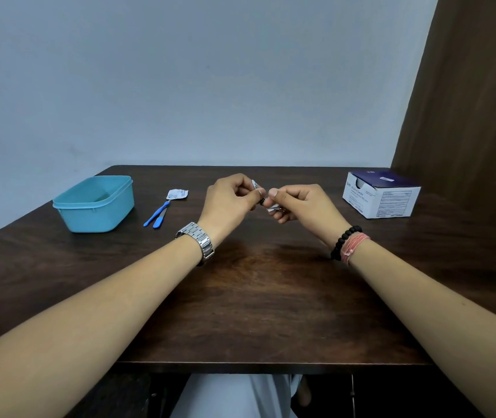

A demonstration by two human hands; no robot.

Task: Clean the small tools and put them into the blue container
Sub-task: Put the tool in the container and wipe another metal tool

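Note:
Above the middle of the dark wooden table, my left hand and my right hand meet fingertip to fingertip. My left hand pinches a small dark tool together with a piece of white wrapper. My right hand pinches a white wipe and a thin metal part that sticks out below its fingers; most of it is hidden. The blue container stands open at the left. Two blue-handled tools lie side by side to its right.
A torn white wrapper lies just beyond the blue tools. A white and dark blue cardboard box stands at the back right, near a brown curtain. A pale wall runs behind the table.

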